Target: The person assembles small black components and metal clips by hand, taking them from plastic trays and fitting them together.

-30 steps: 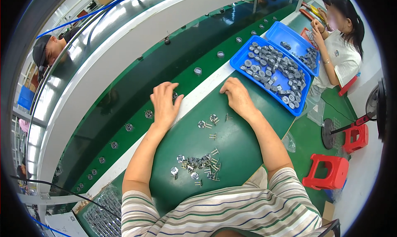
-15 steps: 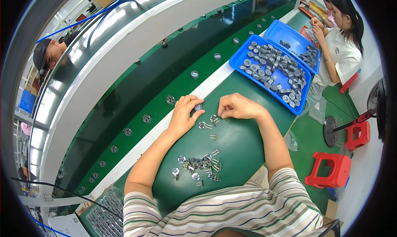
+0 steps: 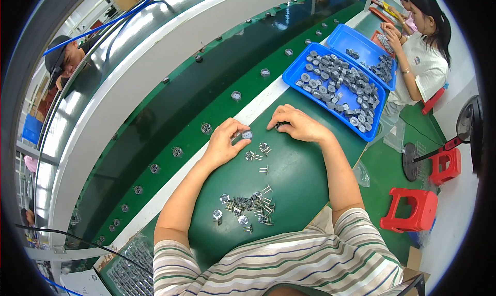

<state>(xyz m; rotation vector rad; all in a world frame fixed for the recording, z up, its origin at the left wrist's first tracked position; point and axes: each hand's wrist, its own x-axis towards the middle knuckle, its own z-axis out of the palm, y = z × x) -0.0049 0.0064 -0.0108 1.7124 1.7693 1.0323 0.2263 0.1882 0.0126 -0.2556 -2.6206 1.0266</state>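
My left hand (image 3: 223,143) is closed around a small round grey component (image 3: 247,135), held between thumb and fingertips just above the green worktop (image 3: 289,187). To its right, my right hand (image 3: 301,124) pinches a small dark part (image 3: 280,124), mostly hidden by the fingers. Below the hands lie two small silvery round pieces with metal pins (image 3: 264,148) and a loose pin piece (image 3: 264,170). Closer to me is a pile of similar pinned pieces (image 3: 248,205).
Left of the worktop, a green conveyor (image 3: 217,107) carries spaced round components. Two blue trays (image 3: 345,137) stand at the right, the nearer full of grey round components. Red stools (image 3: 411,208) and a fan (image 3: 467,123) stand beyond. Other people sit at the far right and across the conveyor.
My right hand has moved slightly up and now shows a dark part in its fingers. The left hand has tilted its component face up. Conveyor pieces have drifted toward the lower left.
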